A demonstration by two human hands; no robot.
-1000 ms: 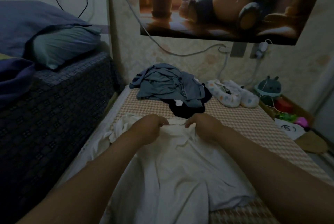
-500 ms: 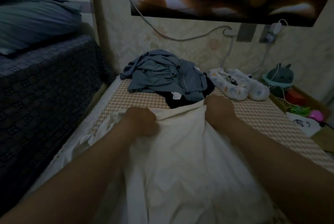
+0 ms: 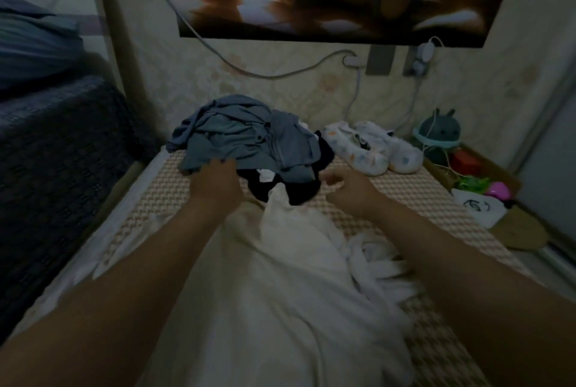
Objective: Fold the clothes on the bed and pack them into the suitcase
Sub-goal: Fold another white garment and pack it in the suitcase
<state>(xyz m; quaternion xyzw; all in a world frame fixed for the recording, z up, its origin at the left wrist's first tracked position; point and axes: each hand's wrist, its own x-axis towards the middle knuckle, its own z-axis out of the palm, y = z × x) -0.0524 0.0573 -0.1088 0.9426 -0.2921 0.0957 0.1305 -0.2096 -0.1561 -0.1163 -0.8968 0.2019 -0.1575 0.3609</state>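
A white garment [image 3: 280,277] lies crumpled along the middle of the bed's checked mat [image 3: 414,196], released by both hands. Beyond it sits a pile: a grey-blue zip garment [image 3: 249,140] on top of a black garment [image 3: 299,190]. My left hand [image 3: 215,184] reaches to the near edge of the grey-blue garment, fingertips touching its hem; whether they pinch it is unclear. My right hand [image 3: 349,188] hovers above the mat to the right of the black garment, fingers loosely curled and holding nothing. No suitcase is in view.
A pair of white patterned slippers [image 3: 374,149] lies at the bed's far right. A dark patterned bedding block [image 3: 56,152] rises on the left. A box with toys and a white bag [image 3: 477,205] stands to the right. Cables [image 3: 280,74] hang on the wall.
Both hands have let go of the white garment, which has dropped in a heap. My left hand has moved forward to the grey-blue garment; my right hand has opened above the mat.
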